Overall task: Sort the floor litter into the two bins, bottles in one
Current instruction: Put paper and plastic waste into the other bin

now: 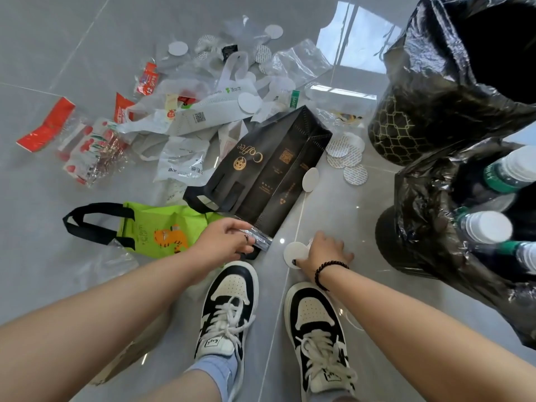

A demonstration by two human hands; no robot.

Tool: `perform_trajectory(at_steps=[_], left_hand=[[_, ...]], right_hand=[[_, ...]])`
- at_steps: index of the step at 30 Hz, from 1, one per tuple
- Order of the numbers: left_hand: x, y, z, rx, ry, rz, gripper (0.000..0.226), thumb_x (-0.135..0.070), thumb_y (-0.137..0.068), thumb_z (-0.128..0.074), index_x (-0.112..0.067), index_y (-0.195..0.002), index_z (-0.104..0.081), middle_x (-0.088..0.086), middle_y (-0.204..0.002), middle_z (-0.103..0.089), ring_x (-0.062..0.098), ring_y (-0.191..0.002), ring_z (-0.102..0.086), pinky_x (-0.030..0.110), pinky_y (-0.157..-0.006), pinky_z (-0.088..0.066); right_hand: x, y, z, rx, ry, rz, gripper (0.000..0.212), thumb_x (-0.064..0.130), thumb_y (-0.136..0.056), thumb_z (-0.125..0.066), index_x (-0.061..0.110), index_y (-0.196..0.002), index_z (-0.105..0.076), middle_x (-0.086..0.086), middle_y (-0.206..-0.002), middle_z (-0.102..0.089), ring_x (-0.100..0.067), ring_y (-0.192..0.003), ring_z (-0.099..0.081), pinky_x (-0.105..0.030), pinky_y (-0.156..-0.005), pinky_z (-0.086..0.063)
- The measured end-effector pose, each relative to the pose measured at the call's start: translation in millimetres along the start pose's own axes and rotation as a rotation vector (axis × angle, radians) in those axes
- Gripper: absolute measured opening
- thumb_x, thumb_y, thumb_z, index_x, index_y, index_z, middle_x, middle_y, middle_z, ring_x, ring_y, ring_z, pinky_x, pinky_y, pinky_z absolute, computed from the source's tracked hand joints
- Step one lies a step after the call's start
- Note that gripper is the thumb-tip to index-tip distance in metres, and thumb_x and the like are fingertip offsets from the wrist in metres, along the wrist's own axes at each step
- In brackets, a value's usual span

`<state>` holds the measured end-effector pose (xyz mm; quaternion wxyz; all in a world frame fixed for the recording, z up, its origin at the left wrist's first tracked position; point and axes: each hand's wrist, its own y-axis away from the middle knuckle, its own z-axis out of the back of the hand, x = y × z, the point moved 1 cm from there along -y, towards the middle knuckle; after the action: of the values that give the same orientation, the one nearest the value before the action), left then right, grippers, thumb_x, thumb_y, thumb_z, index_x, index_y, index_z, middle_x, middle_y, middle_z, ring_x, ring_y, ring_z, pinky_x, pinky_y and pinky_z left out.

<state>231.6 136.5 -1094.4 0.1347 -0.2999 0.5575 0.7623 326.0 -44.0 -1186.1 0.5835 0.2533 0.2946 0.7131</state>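
Both hands [229, 239] [324, 252] low, bins [435, 242] right, litter ahead

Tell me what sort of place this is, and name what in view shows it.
Probably an indoor room with a hard floor, such as an office or home; I cannot tell which. Large glossy grey floor tiles mirror a bright window, and two bins lined with black bags stand beside scattered packaging litter.

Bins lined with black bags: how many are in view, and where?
2, both at the right edge. The far bin with a gold lattice pattern shows only a dark inside. The near bin holds capped bottles. Others could sit outside the frame.
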Motion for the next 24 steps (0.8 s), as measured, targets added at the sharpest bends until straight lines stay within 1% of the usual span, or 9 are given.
perform_trajectory(at_steps=[4,7,9,11,15,17,19,21,24], left_hand=[[1,-5,12,-0.042,0.095,0.047,0.025,0.001,-0.093,-0.05,-0.007,-0.115,-0.059,0.005,-0.089,-0.07,0.013,-0.071,-0.067,0.025,-0.067,-0.048],[-1,-9,14,-0.055,0.129,0.062,0.025,0.0,-0.094,-0.052,-0.008,-0.117,-0.059,0.005,-0.092,-0.072,0.015,-0.078,-0.068,0.026,-0.069,-0.049],[-4,-12,13,-0.05,0.148,0.037,0.027,-0.002,-0.093,-0.055,-0.009,-0.118,-0.059,0.007,-0.098,-0.072,0.016,-0.08,-0.068,0.026,-0.068,-0.049],[-12,-15,10,-0.017,0.145,-0.013,0.028,-0.006,-0.091,-0.061,-0.013,-0.118,-0.061,0.011,-0.111,-0.07,0.018,-0.092,-0.066,0.028,-0.073,-0.051],[-41,-13,-2,0.174,0.175,-0.124,0.031,-0.015,-0.093,-0.059,-0.019,-0.123,-0.06,0.007,-0.123,-0.065,0.018,-0.114,-0.061,0.037,-0.091,-0.05],[-59,-6,-7,0.278,0.308,-0.15,0.035,-0.017,-0.093,-0.058,-0.016,-0.128,-0.057,0.006,-0.119,-0.068,0.02,-0.11,-0.063,0.038,-0.091,-0.051],[-75,1,-10,0.363,0.369,-0.186,0.042,-0.02,-0.086,-0.063,-0.017,-0.128,-0.056,0.006,-0.114,-0.069,0.018,-0.102,-0.066,0.035,-0.084,-0.054],[-92,5,-11,0.414,0.311,-0.23,0.047,-0.022,-0.079,-0.07,-0.018,-0.124,-0.059,0.006,-0.112,-0.071,0.017,-0.097,-0.067,0.034,-0.082,-0.053],[-117,7,-16,0.4,0.225,-0.292,0.045,-0.02,-0.075,-0.078,-0.012,-0.117,-0.063,0.006,-0.106,-0.073,0.018,-0.095,-0.068,0.032,-0.083,-0.053]], right_hand=[[4,-5,2,0.066,-0.118,0.072,0.032,0.042,-0.087,-0.058,0.022,-0.111,-0.052,-0.004,-0.112,-0.059,-0.028,-0.112,-0.051,-0.045,-0.099,-0.037],[6,1,18,-0.02,-0.423,0.164,0.022,0.039,-0.089,-0.059,0.017,-0.091,-0.056,-0.004,-0.091,-0.06,-0.027,-0.092,-0.058,-0.036,-0.082,-0.049],[13,9,40,-0.068,-0.681,0.228,0.025,0.035,-0.088,-0.062,0.013,-0.1,-0.062,-0.005,-0.096,-0.064,-0.025,-0.093,-0.06,-0.038,-0.083,-0.051],[22,23,68,-0.112,-0.864,0.305,0.022,0.03,-0.088,-0.064,0.014,-0.104,-0.062,-0.004,-0.099,-0.064,-0.023,-0.096,-0.061,-0.038,-0.084,-0.052],[31,54,121,-0.24,-1.009,0.459,0.026,0.026,-0.09,-0.062,0.018,-0.114,-0.055,0.004,-0.103,-0.06,-0.013,-0.096,-0.057,-0.028,-0.08,-0.049],[30,66,142,-0.285,-1.025,0.499,0.018,0.025,-0.092,-0.059,0.023,-0.108,-0.049,0.01,-0.096,-0.057,-0.012,-0.093,-0.057,-0.034,-0.083,-0.052],[29,72,163,-0.285,-1.066,0.5,0.014,0.024,-0.095,-0.053,0.027,-0.106,-0.046,0.011,-0.096,-0.055,-0.016,-0.097,-0.058,-0.044,-0.088,-0.053],[28,73,187,-0.282,-1.156,0.478,0.014,0.022,-0.095,-0.051,0.029,-0.107,-0.047,0.008,-0.102,-0.058,-0.021,-0.104,-0.059,-0.049,-0.09,-0.052],[33,74,224,-0.279,-1.281,0.437,0.008,0.02,-0.096,-0.05,0.026,-0.098,-0.054,-0.006,-0.106,-0.063,-0.03,-0.102,-0.061,-0.054,-0.089,-0.051]])
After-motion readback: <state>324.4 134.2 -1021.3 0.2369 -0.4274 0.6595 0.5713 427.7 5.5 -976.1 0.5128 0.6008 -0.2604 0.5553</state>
